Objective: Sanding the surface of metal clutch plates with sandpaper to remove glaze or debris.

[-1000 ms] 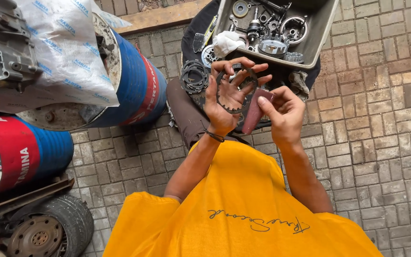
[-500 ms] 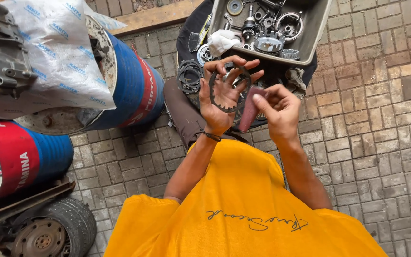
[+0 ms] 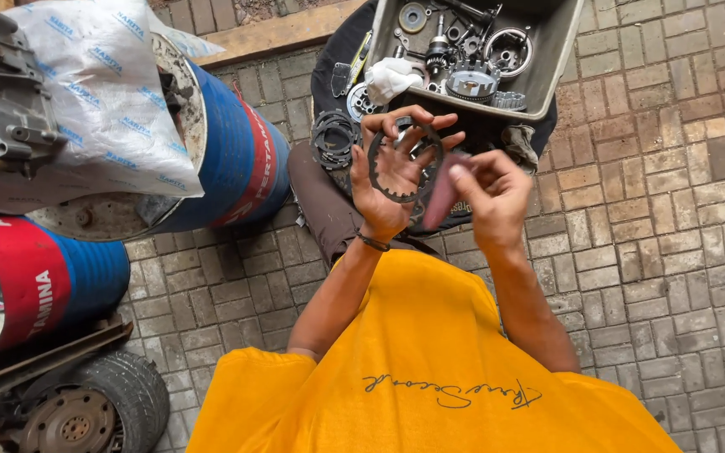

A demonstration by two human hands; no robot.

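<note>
**Kid:** What is closest to us?

**Helper:** A yellow shirt [image 3: 430, 369]. We look down over it. Two bare arms reach out from it.

**Kid:** What is in the left hand [image 3: 388, 180]?

**Helper:** A dark ring with little teeth inside [image 3: 404, 159]. The fingers curl round its edge and the palm is behind it. Held flat like that, its whole face shows.

**Kid:** And the right hand [image 3: 492, 197]?

**Helper:** It pinches a small reddish sheet [image 3: 442, 197], which looks like rubbing paper. The sheet touches the ring's right side. I think one hand keeps the ring steady so the other can press on it.

**Kid:** What is past the hands?

**Helper:** More dark rings in a pile [image 3: 333, 138], lying on a black cloth [image 3: 329, 71] just beside the left hand, easy to grab. I guess the cloth keeps them off the brick floor [image 3: 673, 210].

**Kid:** And further?

**Helper:** A grey tray [image 3: 547, 59] full of metal gears and round parts, with a white rag [image 3: 388, 80] at its edge. The tray keeps small bits together.

**Kid:** And off to the left?

**Helper:** Blue and red drums [image 3: 237, 159] lying on their sides, and a white sack [image 3: 102, 92] on top.
</note>
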